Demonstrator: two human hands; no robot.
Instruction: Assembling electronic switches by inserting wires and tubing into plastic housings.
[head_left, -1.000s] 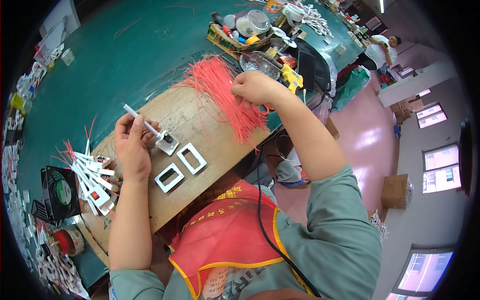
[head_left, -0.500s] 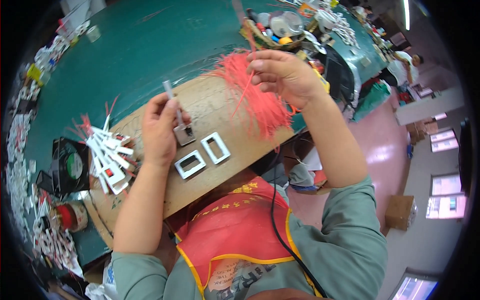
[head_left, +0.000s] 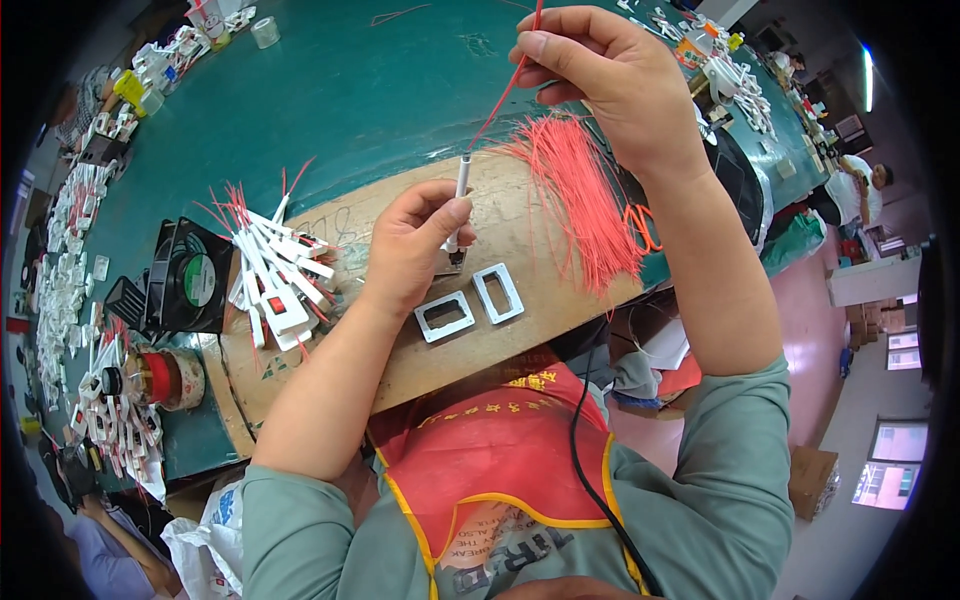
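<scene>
My left hand is closed round the white tube-shaped handle of a small part, which stands upright with its boxy end just over the brown board. Higher up, my right hand pinches a thin red wire between thumb and fingers. The wire slants down to the top opening of the handle; whether its end has gone inside is too small to tell. Beside the boxy end lie two white rectangular frames, one flat frame nearer my left forearm and another frame right of it.
A thick bundle of red wires lies right of the board's middle, with orange loops beside it. White parts with red wires are heaped left, next to a black fan. More white parts line the green table.
My right hand has risen, and the red wire now runs down to the handle's top instead of hanging over the bundle. The handle stands more upright in my left hand. The whole view has shifted.
</scene>
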